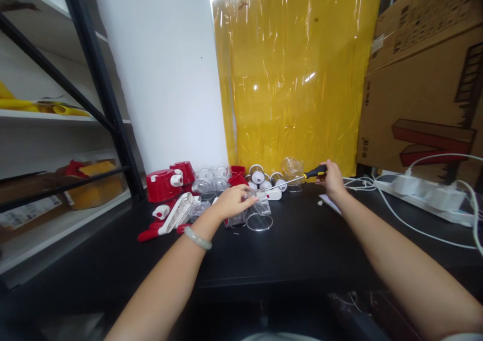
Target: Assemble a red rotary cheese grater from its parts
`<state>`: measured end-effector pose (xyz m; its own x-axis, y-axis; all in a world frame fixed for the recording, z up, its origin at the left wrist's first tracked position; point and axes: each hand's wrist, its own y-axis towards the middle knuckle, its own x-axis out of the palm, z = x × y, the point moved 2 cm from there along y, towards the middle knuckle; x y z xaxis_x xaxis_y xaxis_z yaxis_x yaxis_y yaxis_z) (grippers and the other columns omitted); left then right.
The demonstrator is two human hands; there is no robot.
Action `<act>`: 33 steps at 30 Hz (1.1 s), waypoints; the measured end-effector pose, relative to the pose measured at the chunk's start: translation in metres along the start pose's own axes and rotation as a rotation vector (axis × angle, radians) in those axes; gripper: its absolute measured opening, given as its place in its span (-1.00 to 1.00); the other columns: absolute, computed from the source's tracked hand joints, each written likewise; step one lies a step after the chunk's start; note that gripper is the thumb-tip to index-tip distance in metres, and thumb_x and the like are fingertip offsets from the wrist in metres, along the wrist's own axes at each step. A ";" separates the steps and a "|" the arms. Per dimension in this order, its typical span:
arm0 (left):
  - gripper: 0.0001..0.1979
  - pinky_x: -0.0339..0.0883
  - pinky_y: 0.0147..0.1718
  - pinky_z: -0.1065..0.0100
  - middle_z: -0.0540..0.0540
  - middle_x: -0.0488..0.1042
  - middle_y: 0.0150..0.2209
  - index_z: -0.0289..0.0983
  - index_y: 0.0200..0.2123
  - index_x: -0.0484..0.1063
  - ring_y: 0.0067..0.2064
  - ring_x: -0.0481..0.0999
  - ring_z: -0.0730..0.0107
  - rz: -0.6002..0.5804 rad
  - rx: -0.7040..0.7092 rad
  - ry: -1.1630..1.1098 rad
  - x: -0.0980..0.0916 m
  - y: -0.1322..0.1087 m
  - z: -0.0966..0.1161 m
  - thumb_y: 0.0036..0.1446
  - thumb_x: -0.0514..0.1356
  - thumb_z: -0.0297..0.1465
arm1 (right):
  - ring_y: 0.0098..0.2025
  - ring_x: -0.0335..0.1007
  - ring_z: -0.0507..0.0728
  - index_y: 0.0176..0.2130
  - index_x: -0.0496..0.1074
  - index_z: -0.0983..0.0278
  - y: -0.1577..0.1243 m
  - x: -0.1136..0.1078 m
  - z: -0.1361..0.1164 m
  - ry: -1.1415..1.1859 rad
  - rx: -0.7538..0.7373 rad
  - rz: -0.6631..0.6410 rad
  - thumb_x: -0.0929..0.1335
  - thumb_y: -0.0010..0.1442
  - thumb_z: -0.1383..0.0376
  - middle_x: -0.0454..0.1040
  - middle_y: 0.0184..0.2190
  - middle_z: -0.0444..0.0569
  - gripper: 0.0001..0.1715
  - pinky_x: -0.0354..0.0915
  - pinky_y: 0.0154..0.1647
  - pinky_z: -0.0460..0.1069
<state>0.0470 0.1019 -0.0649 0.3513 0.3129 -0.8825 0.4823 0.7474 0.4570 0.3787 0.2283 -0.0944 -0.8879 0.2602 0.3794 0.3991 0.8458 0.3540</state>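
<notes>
My left hand [234,201] is closed around a clear plastic part [263,204] low over the black table. Beside it, a clear round ring or cup [259,222] rests on the tabletop; whether the two are joined I cannot tell. My right hand [332,177] grips the black and yellow handle of a screwdriver [315,171]. Its metal shaft points left toward the clear part, and a white piece with a red mark [274,194] lies just below the shaft. Where the tip ends is hard to make out.
Red housings [163,186], white and red handles [179,212], clear cups [211,180] and white-and-silver cylinders [257,174] crowd the back of the black table [302,245]. At right are a power strip [426,195] with cables and a large cardboard box [422,89]. Shelving [109,79] stands left.
</notes>
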 end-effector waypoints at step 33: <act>-0.49 0.41 -0.06 0.20 -0.19 0.55 0.02 -0.28 -0.48 0.54 -0.07 0.57 0.16 0.012 -0.001 0.015 -0.001 -0.001 0.002 0.32 0.07 -0.04 | -0.63 0.24 -0.01 -0.27 0.32 0.19 -0.001 0.000 -0.004 0.049 -0.006 0.006 0.37 0.05 0.13 0.32 -0.52 -0.23 -0.74 0.25 -0.65 -0.08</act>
<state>0.0480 0.1002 -0.0644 0.3446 0.3304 -0.8787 0.4778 0.7439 0.4671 0.3797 0.2258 -0.0915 -0.8735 0.2417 0.4226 0.4054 0.8418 0.3565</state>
